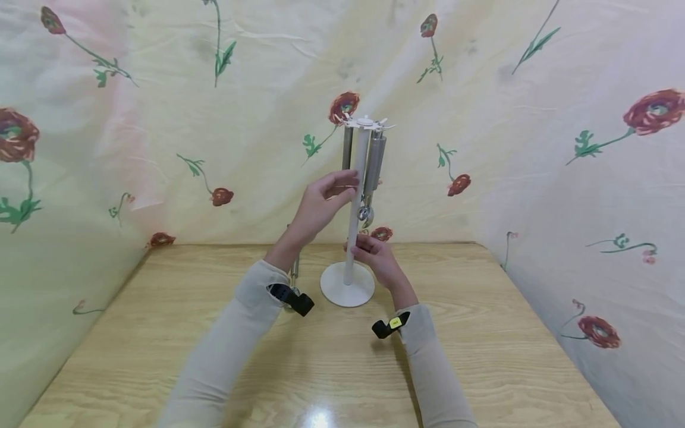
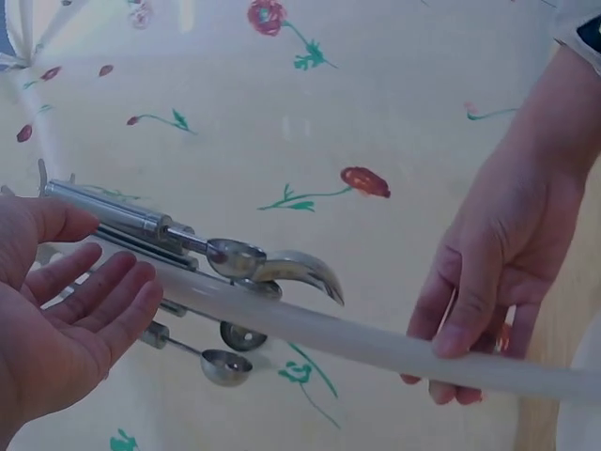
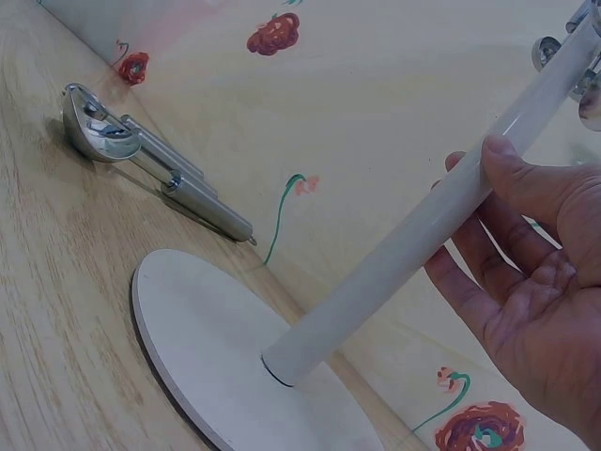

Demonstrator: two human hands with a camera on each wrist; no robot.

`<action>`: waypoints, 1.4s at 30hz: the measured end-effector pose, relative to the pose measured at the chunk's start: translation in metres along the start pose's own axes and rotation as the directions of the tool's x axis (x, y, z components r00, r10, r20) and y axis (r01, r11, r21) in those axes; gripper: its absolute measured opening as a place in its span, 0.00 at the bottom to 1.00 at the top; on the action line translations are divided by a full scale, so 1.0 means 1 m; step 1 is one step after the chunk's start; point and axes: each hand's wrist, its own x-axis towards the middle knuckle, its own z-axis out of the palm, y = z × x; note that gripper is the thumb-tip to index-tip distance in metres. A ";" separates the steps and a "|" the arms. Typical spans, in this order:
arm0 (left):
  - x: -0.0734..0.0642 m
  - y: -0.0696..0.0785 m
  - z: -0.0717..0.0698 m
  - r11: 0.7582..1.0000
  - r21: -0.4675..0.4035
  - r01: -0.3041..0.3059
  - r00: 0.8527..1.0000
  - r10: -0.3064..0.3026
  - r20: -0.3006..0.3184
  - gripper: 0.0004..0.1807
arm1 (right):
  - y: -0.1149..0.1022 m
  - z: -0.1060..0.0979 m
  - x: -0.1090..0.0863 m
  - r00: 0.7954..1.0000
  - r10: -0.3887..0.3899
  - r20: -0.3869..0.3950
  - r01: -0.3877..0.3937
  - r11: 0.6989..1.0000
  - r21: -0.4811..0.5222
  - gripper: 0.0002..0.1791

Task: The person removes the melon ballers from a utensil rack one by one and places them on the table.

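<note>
A white utensil stand (image 1: 354,223) rises from a round base (image 3: 202,319). My right hand (image 1: 379,258) grips its pole (image 3: 385,249) low down, thumb on one side and fingers on the other. Beside the pole's upper part is my left hand (image 1: 316,208), its fingers loosely extended; in the left wrist view that hand (image 2: 66,319) holds nothing. Steel utensils (image 1: 376,163) with thick handles hang from the top hooks (image 1: 366,123). In the left wrist view they include small round scoops (image 2: 226,366) and a curved-ended tool (image 2: 305,271).
On the wooden table (image 1: 471,368), left of the base, lie a steel scoop (image 3: 99,136) and another handled utensil (image 3: 174,150) close together. My left forearm partly hides them in the head view. A flower-patterned cloth (image 1: 257,89) hangs behind and around the table.
</note>
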 end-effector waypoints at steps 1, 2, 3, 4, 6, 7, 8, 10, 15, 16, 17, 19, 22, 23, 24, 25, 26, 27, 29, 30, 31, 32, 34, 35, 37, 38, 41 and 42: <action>0.001 0.000 0.001 1.000 -0.016 -0.002 1.000 0.002 0.001 0.22 | 0.000 0.001 0.000 1.000 0.000 -0.001 0.000 1.000 -0.004 0.22; 0.002 0.000 0.002 1.000 -0.030 -0.004 1.000 0.004 0.002 0.22 | -0.001 0.001 0.000 1.000 -0.001 -0.001 0.001 1.000 -0.007 0.22; 0.003 0.001 0.003 0.999 -0.043 -0.006 1.000 0.006 0.005 0.22 | -0.001 0.001 -0.001 1.000 -0.002 0.000 0.002 1.000 -0.011 0.23; 0.004 0.001 0.004 0.999 -0.054 -0.006 1.000 0.006 0.008 0.22 | -0.002 0.002 -0.001 1.000 -0.001 0.000 0.001 1.000 -0.013 0.23; 0.006 0.001 0.005 0.997 -0.077 -0.004 1.000 0.005 0.018 0.23 | -0.002 0.002 -0.001 1.000 -0.001 0.003 0.001 1.000 -0.016 0.23; 0.006 0.001 0.006 0.996 -0.085 0.002 1.000 0.000 0.021 0.23 | -0.002 0.001 -0.001 1.000 0.001 0.004 -0.001 1.000 -0.016 0.23; 0.007 0.001 0.006 0.996 -0.089 0.006 1.000 -0.004 0.024 0.23 | -0.002 0.001 -0.002 1.000 0.001 0.004 -0.001 1.000 -0.017 0.23; 0.008 0.001 0.007 0.995 -0.102 0.017 0.999 -0.013 0.031 0.23 | -0.002 0.001 -0.002 1.000 0.003 0.004 -0.003 1.000 -0.016 0.23; 0.010 -0.002 0.008 0.989 -0.140 0.042 0.998 -0.035 0.051 0.23 | -0.002 0.000 -0.002 1.000 0.006 0.000 -0.006 1.000 -0.021 0.23; 0.010 -0.002 0.008 0.988 -0.146 0.047 0.998 -0.039 0.055 0.24 | -0.002 0.000 -0.002 1.000 0.006 0.000 -0.006 1.000 -0.018 0.23; 0.010 -0.002 0.008 0.987 -0.151 0.051 0.997 -0.042 0.059 0.24 | -0.002 0.000 -0.002 1.000 0.007 0.000 -0.007 1.000 -0.018 0.23; 0.010 -0.003 0.008 0.985 -0.161 0.060 0.997 -0.050 0.066 0.24 | -0.002 0.000 -0.002 1.000 0.006 0.002 -0.006 1.000 -0.011 0.23; 0.010 -0.005 0.010 0.984 -0.167 0.068 0.996 -0.056 0.076 0.24 | -0.002 0.001 -0.002 1.000 0.005 0.007 -0.005 1.000 -0.014 0.23; 0.010 -0.005 0.010 0.983 -0.170 0.071 0.995 -0.058 0.078 0.25 | -0.002 0.001 -0.002 1.000 0.005 0.008 -0.005 1.000 -0.015 0.23; 0.010 -0.006 0.011 0.982 -0.172 0.072 0.995 -0.059 0.081 0.25 | -0.002 0.001 -0.002 1.000 0.006 0.008 -0.006 1.000 -0.014 0.23; 0.010 -0.006 0.011 0.982 -0.174 0.074 0.995 -0.061 0.081 0.25 | -0.002 0.001 -0.002 1.000 0.007 0.009 -0.007 1.000 -0.016 0.23; 0.010 -0.006 0.012 0.982 -0.174 0.075 0.995 -0.062 0.081 0.25 | -0.003 0.001 -0.002 1.000 0.007 0.009 -0.007 1.000 -0.018 0.23; 0.010 -0.005 0.012 0.981 -0.176 0.078 0.995 -0.065 0.079 0.25 | -0.003 0.001 -0.002 1.000 0.009 0.009 -0.008 1.000 -0.019 0.23; 0.010 -0.005 0.013 0.981 -0.177 0.085 0.994 -0.072 0.076 0.25 | -0.004 0.001 -0.003 1.000 0.008 0.007 -0.008 1.000 -0.015 0.23; 0.010 -0.005 0.014 0.980 -0.180 0.088 0.994 -0.076 0.073 0.25 | -0.004 0.002 -0.003 1.000 0.007 0.007 -0.007 1.000 -0.016 0.23; 0.010 -0.005 0.014 0.980 -0.180 0.090 0.994 -0.079 0.069 0.25 | -0.004 0.002 -0.003 1.000 0.007 0.007 -0.007 1.000 -0.018 0.23; 0.011 -0.005 0.015 0.979 -0.180 0.092 0.994 -0.081 0.067 0.25 | -0.005 0.002 -0.003 1.000 0.007 0.006 -0.007 1.000 -0.019 0.23; 0.011 -0.004 0.015 0.979 -0.180 0.092 0.995 -0.082 0.064 0.25 | -0.005 0.002 -0.003 1.000 0.009 0.005 -0.009 1.000 -0.020 0.23; 0.011 -0.003 0.015 0.980 -0.178 0.092 0.995 -0.082 0.062 0.25 | -0.005 0.002 -0.003 1.000 0.008 0.007 -0.008 1.000 -0.025 0.23; 0.012 -0.003 0.016 0.981 -0.171 0.092 0.995 -0.083 0.060 0.26 | -0.005 0.001 -0.004 1.000 0.009 0.008 -0.009 1.000 -0.027 0.24; 0.012 -0.002 0.016 0.981 -0.168 0.092 0.995 -0.083 0.060 0.27 | -0.004 0.001 -0.003 1.000 0.008 0.009 -0.008 1.000 -0.028 0.24; 0.013 -0.001 0.016 0.983 -0.156 0.097 0.994 -0.090 0.056 0.27 | -0.004 0.000 -0.003 1.000 0.007 0.013 -0.006 0.999 -0.032 0.24; 0.013 -0.001 0.015 0.983 -0.155 0.099 0.994 -0.092 0.055 0.27 | -0.004 0.000 -0.003 1.000 0.008 0.013 -0.007 1.000 -0.030 0.24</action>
